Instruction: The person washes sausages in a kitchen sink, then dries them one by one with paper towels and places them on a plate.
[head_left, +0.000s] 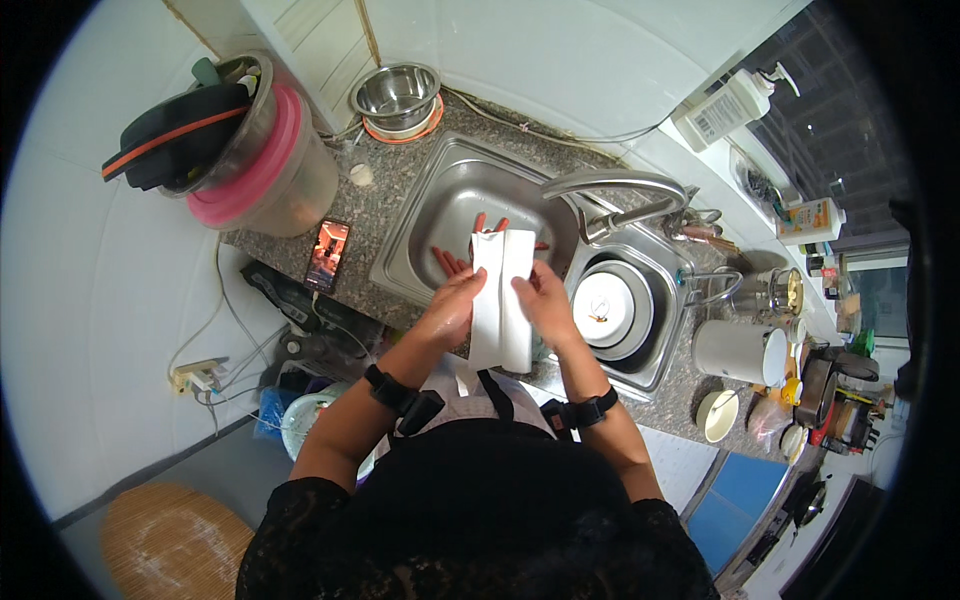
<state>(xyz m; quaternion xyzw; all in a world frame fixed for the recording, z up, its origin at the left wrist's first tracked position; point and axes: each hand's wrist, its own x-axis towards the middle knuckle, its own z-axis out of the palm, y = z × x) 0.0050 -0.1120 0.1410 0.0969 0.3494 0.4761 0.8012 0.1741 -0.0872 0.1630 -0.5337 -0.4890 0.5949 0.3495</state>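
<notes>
Over the front edge of the large steel sink basin (480, 172), my left hand (448, 309) pinches the left side of a white folded sheet (491, 315). A fold or seam runs lengthwise down the sheet; whether it is paper or plastic I cannot tell. My right hand (546, 304), slightly blurred, grips its right side with the thumb on top. Beneath and beyond the sheet, several reddish, sausage-like sticks (444, 260) lie in the basin, partly hidden by the sheet and my hands.
A curved faucet (615, 184) reaches over the basin. White bowls (604, 307) sit in the smaller basin on the right. A lit phone (328, 255) lies on the left counter beside a pink-lidded bucket (289, 157). Stacked steel bowls (397, 94) stand behind; a cream bowl (717, 416) is at right.
</notes>
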